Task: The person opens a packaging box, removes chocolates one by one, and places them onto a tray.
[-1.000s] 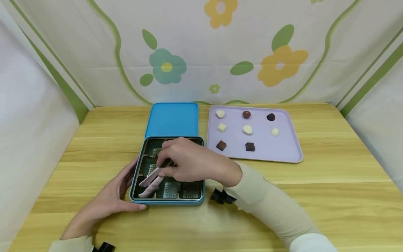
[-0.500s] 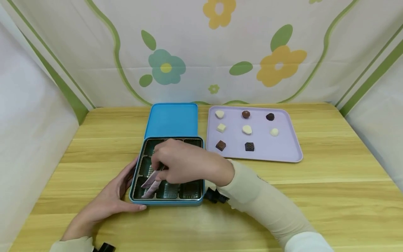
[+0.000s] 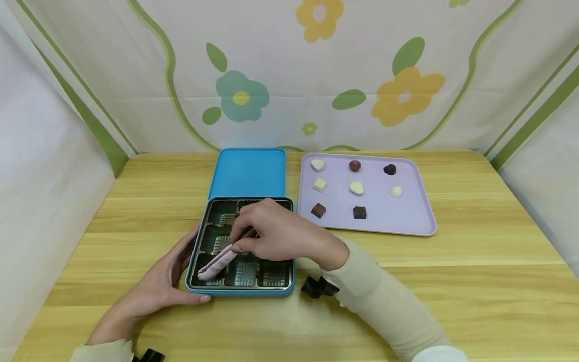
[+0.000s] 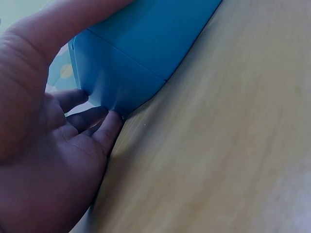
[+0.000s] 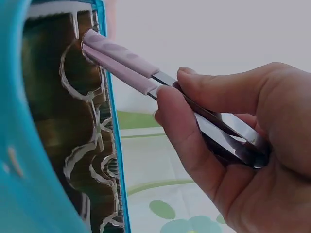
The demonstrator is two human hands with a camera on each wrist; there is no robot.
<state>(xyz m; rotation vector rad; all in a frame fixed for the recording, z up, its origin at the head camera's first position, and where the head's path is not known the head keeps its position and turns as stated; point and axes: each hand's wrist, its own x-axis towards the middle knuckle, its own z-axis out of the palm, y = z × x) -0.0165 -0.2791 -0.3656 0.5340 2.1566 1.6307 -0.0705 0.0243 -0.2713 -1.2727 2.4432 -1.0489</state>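
Observation:
Pink-tipped metal tweezers (image 5: 126, 67) are pinched between the thumb and fingers of my right hand (image 3: 280, 231). Their tips meet, angled down into the front left compartment of the blue tin (image 3: 285, 291); whether anything lies between them I cannot tell. The tin holds a dark tray (image 3: 246, 274) divided into several compartments, partly hidden by my right hand. My left hand (image 3: 160, 281) rests spread at the tin's front left corner. Its thumb (image 3: 192, 297) lies along the front side, and its fingertips (image 4: 112, 116) touch the tin's outer wall.
Behind the tin lies its blue lid (image 3: 249, 173). To the right, a lilac tray (image 3: 407, 216) bears several white, brown and dark chocolates (image 3: 359, 212). A flowered cloth (image 3: 294, 60) hangs behind the wooden table (image 3: 475, 281).
The tweezers' tips, apart a second ago, have come together inside the front left compartment. My right hand shifted left, then back right. My left hand and the chocolates on the tray stayed put.

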